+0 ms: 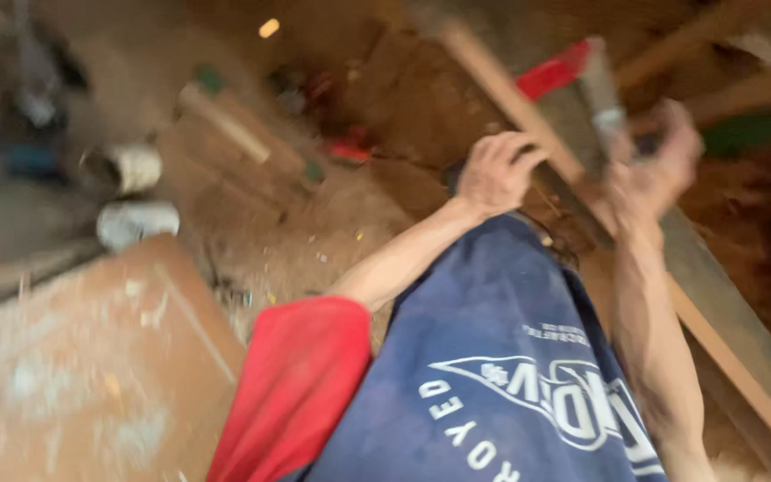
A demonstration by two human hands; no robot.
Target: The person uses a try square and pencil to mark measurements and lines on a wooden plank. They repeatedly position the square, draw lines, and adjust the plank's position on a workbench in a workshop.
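A long wooden plank [716,295], running from the upper middle of the frame to the lower right, is touched by the left hand [497,171], its fingers curled loosely over the edge. A blurred grey tool with a red part [595,85] is gripped by the closed fingers of the right hand [653,174] at upper right. Two white cans [131,192] are seen on the dusty floor [314,241] at left.

The long plank [716,295] is bare, matt wood with a paler edge. The board [91,357] at lower left is dusty, scuffed wood. The shirt [493,375] is soft blue cloth with a red sleeve. The ground [314,241] looks rough, sawdust-strewn earth.
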